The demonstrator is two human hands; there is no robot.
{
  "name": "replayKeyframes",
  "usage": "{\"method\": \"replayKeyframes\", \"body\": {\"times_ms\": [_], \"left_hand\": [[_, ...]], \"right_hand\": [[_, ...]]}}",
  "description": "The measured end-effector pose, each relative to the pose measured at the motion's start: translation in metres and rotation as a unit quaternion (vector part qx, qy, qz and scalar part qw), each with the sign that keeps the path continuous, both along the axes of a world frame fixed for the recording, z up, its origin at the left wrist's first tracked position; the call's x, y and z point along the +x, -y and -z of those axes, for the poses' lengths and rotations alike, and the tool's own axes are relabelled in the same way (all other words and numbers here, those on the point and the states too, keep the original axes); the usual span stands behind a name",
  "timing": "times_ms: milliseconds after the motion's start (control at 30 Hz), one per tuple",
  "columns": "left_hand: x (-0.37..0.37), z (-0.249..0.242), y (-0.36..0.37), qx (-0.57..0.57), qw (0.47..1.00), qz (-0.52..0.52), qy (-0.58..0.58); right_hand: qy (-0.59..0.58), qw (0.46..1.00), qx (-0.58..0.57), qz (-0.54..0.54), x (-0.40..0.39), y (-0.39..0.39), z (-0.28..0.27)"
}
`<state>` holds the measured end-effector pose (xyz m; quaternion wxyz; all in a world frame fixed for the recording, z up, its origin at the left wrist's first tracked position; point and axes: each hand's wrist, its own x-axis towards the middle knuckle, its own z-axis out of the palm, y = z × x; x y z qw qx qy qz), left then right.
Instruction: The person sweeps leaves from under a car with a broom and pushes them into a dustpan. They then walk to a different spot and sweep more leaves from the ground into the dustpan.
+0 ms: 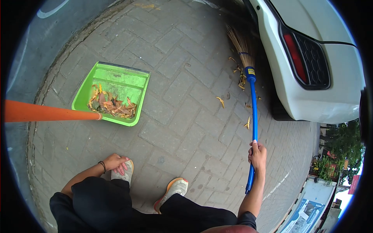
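A stick broom's blue handle (pixel 254 108) is gripped in my right hand (pixel 258 156). Its bristles (pixel 241 46) rest on the paving beside the white car, close to several dry leaves (pixel 241 79). My left hand (pixel 116 163) hangs above my shoe, fingers curled together; whether anything is in them is too small to tell. In front of it, a green dustpan (pixel 142 91) lies on the ground with brown and yellow leaves (pixel 110 104) inside. An orange pole (pixel 50 111) reaches from the left edge to the dustpan, apart from my left hand.
The rear of a white car (pixel 330 103) stands at the right. A wall or kerb edge (pixel 50 75) runs along the left. Loose yellow leaves (pixel 220 102) lie on the grey paving (pixel 175 132). Plants (pixel 342 145) and a blue-white banner (pixel 307 217) show at lower right.
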<state>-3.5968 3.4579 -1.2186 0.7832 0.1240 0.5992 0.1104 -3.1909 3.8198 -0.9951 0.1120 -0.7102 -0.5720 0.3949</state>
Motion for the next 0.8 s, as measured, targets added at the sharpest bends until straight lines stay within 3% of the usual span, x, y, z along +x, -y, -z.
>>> {"method": "replayKeyframes", "body": {"times_ms": [167, 400, 467, 567, 700, 800], "left_hand": [[0.002, 0.0, 0.0, -0.002, 1.0, 0.01, 0.002], [0.004, -0.003, 0.006, 0.009, 1.0, -0.01, -0.009], [0.006, 0.003, 0.016, 0.02, 0.999, -0.032, -0.017], [0.009, 0.006, 0.026, 0.06, 0.994, -0.091, -0.019], [0.007, 0.002, 0.022, 0.059, 0.994, -0.086, -0.019], [0.006, 0.003, 0.016, 0.043, 0.996, -0.076, -0.012]], "right_hand": [[-0.106, 0.993, -0.033, 0.043, 0.014, 0.021, -0.045], [-0.129, 0.991, 0.016, -0.014, -0.064, -0.112, 0.008], [-0.107, 0.994, -0.001, -0.024, -0.085, -0.148, 0.022], [-0.002, 0.995, 0.013, -0.102, -0.097, -0.136, 0.017], [0.188, 0.971, 0.054, -0.135, -0.048, -0.059, -0.02], [0.25, 0.962, -0.037, -0.106, 0.023, 0.005, -0.036]]}}
